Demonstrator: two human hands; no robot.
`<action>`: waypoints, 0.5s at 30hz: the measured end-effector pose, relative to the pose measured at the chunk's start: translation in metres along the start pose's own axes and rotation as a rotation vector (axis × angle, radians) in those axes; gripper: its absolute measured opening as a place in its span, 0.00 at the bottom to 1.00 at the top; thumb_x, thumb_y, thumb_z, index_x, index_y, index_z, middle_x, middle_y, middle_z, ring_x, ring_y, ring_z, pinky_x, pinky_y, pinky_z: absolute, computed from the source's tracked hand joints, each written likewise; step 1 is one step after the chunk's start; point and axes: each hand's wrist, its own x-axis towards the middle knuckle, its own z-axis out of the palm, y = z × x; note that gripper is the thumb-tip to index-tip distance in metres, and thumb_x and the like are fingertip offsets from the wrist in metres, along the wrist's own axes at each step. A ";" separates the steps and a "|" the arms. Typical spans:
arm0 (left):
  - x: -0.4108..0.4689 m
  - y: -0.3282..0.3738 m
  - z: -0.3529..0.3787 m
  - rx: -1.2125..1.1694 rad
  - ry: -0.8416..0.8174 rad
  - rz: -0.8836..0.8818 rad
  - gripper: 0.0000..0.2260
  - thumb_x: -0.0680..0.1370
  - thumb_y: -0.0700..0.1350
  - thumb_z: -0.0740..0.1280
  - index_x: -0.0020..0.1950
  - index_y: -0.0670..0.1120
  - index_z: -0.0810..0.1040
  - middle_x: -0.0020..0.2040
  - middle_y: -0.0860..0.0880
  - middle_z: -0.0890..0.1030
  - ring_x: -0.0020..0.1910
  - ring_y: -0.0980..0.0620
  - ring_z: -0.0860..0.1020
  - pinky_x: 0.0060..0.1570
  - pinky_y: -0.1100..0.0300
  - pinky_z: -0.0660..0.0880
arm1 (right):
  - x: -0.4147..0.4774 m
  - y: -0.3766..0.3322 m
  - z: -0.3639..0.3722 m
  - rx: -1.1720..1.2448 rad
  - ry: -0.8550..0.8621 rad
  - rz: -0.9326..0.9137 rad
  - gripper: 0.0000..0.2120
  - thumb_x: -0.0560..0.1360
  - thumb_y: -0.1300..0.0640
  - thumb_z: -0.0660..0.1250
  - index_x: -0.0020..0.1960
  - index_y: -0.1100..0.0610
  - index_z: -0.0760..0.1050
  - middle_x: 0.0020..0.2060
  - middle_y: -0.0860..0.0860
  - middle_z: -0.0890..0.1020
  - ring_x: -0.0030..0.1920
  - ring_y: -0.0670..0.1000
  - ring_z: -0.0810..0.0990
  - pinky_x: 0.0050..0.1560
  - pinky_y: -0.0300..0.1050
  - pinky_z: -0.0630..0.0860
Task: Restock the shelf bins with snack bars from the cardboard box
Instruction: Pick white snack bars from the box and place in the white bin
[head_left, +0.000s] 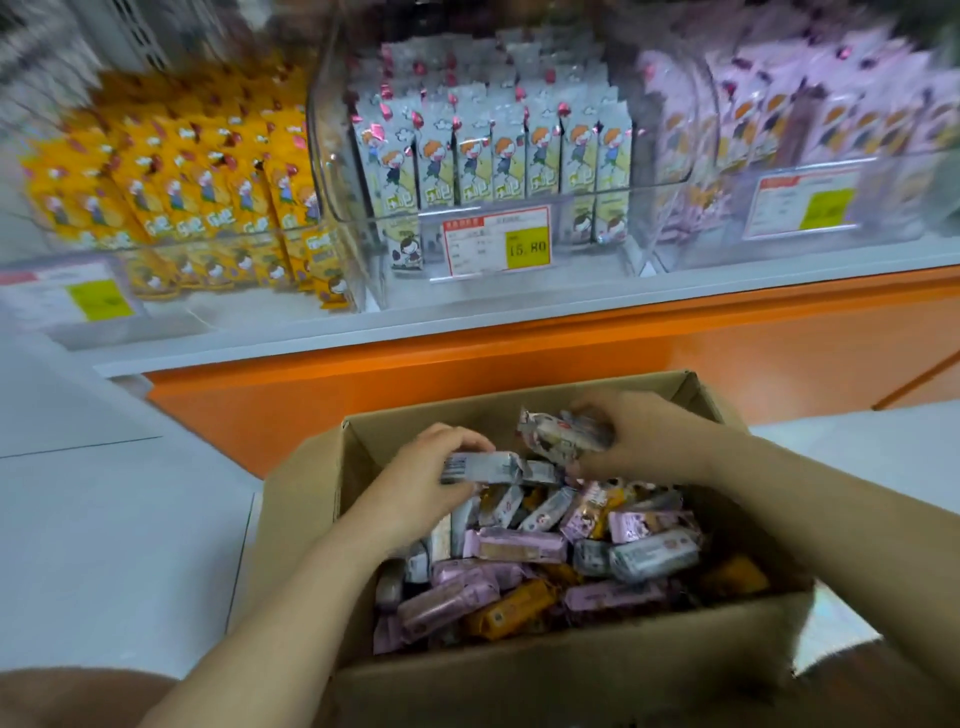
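Open brown cardboard box (571, 686), far edge: left hand (423, 475) grips one grey foil-wrapped bar (488, 466), right hand (644, 441) clutches several grey bars (561, 434), count unclear.

A pale tiled floor (104, 519) is seen at the left and right. An orange base panel (467, 364) is set along the back, topped by a white ledge (519, 312). Everything is evenly, brightly lit.
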 end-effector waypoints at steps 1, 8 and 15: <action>-0.003 0.010 -0.002 0.026 0.023 0.056 0.15 0.76 0.39 0.68 0.55 0.59 0.73 0.54 0.60 0.71 0.50 0.64 0.71 0.46 0.76 0.66 | -0.011 -0.005 -0.011 0.019 0.018 -0.014 0.32 0.70 0.46 0.72 0.69 0.50 0.64 0.56 0.48 0.77 0.47 0.45 0.78 0.47 0.41 0.77; -0.019 0.053 -0.016 0.454 0.413 0.634 0.16 0.74 0.42 0.68 0.59 0.55 0.71 0.58 0.56 0.72 0.60 0.53 0.72 0.68 0.43 0.64 | -0.077 -0.031 -0.053 0.282 0.209 -0.018 0.23 0.68 0.44 0.72 0.59 0.45 0.67 0.46 0.50 0.78 0.40 0.53 0.81 0.36 0.47 0.78; -0.016 0.089 -0.035 0.602 0.615 0.942 0.09 0.77 0.43 0.64 0.56 0.53 0.72 0.58 0.52 0.71 0.59 0.48 0.72 0.69 0.46 0.62 | -0.098 -0.032 -0.053 0.727 0.266 -0.086 0.25 0.61 0.43 0.73 0.55 0.49 0.71 0.43 0.56 0.82 0.39 0.53 0.83 0.40 0.50 0.77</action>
